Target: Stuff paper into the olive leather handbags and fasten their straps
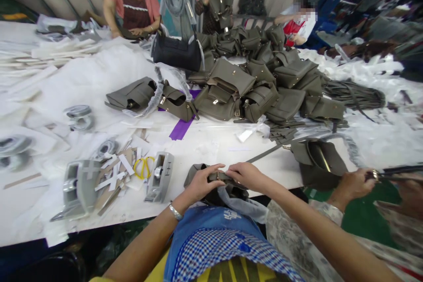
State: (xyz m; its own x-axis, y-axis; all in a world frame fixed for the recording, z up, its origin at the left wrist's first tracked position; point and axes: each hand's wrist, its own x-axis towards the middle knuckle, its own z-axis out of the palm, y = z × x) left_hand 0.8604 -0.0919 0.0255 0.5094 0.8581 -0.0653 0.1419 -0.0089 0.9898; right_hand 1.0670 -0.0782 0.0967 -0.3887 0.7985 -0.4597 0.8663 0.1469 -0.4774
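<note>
Close to my body at the table's front edge lies an olive-grey handbag (196,172). My left hand (206,180) is closed on its strap, thumb and fingers pinching from the left. From the right, my right hand (243,174) pinches the same strap, its fingertips almost touching the left ones. A plastic-wrapped handle (243,205) curves out below my hands. A long thin strap (264,152) runs from near my right hand toward another olive bag (317,163) on the right.
Two tape dispensers (79,187) (160,176) and yellow scissors (143,167) lie left. Olive bags (228,75) are heaped ahead, beside a black bag (176,53). A co-worker's hand (357,185) holds something at right. Other people stand across the table (211,136).
</note>
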